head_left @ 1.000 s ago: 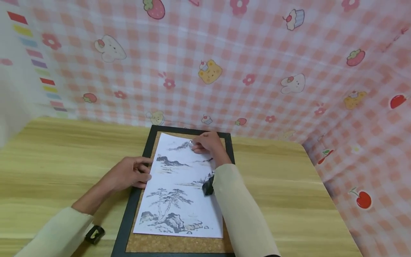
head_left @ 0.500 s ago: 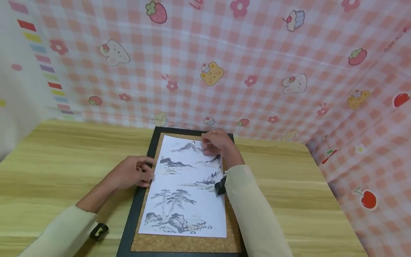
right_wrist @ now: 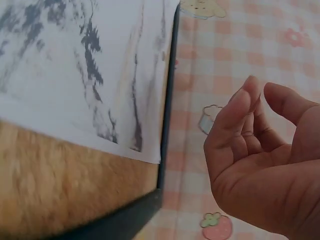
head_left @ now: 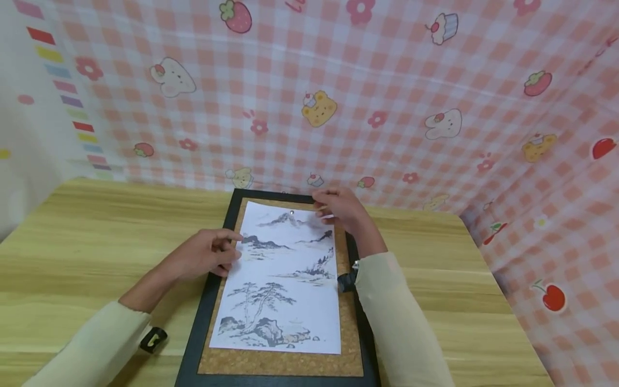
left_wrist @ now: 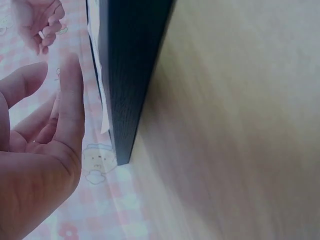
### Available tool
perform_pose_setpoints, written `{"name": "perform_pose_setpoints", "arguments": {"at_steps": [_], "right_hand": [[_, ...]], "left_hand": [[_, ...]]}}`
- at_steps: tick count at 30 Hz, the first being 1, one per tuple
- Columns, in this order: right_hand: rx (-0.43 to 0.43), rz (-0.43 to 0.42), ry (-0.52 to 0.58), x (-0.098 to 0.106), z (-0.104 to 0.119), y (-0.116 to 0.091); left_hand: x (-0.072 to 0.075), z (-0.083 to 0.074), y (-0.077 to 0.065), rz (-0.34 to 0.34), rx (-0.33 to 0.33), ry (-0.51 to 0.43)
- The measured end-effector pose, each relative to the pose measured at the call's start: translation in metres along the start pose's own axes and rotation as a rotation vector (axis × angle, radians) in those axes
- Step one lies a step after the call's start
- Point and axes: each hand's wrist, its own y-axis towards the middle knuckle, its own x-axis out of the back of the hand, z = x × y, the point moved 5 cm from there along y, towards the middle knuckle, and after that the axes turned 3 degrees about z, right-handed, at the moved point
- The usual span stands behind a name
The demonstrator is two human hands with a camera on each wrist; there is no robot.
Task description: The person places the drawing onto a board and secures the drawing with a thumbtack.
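Note:
A sheet of white paper (head_left: pixel 280 263) printed with an ink landscape lies on a cork board (head_left: pixel 280 365) with a black frame (head_left: pixel 193 333). At the middle of the paper's top edge shows a small shiny pin (head_left: pixel 292 212). My left hand (head_left: pixel 205 255) is over the frame's left side, fingertips at the paper's left edge, fingers loosely bent. In the left wrist view this hand (left_wrist: pixel 45 145) holds nothing. Over the board's top right corner is my right hand (head_left: pixel 340 209), its fingers loosely curved. The right wrist view shows no object between this hand's (right_wrist: pixel 260 155) thumb and fingers.
The board lies on a wood-grain table (head_left: pixel 121 231), its top edge close to a pink checked cloth (head_left: pixel 275 97) with cartoon prints. More of this cloth hangs along the right side. Small black devices (head_left: pixel 153 339) are worn at both wrists.
My right hand has left the pin and moved right and up to the board's corner, uncovering the paper's top right. My left hand has shifted slightly right. The view turned slightly.

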Motion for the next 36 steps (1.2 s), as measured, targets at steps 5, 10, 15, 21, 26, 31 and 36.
{"name": "perform_pose_setpoints", "arguments": {"at_steps": [5,10,15,21,26,31,36], "right_hand": [[0.086,0.029,-0.027,0.005,0.013,-0.014],[0.181,0.066,-0.011,0.008,0.025,-0.028],[0.227,0.054,-0.029,0.013,0.028,-0.043],[0.275,0.029,-0.064,0.019,0.033,-0.058],[0.316,0.064,-0.033,0.016,0.035,-0.068],[0.362,0.063,-0.100,0.014,0.035,-0.079],[0.413,0.056,-0.183,0.018,0.029,-0.092]], "left_hand": [[0.004,-0.006,-0.001,-0.028,-0.019,0.020],[0.009,-0.012,-0.004,-0.050,-0.071,0.051],[0.012,-0.017,-0.008,-0.092,-0.118,0.147],[0.012,-0.025,-0.009,-0.138,-0.155,0.210],[0.013,-0.030,-0.011,-0.185,-0.154,0.272],[0.014,-0.032,-0.015,-0.225,-0.193,0.350],[0.010,-0.039,-0.022,-0.269,-0.206,0.499]]}}
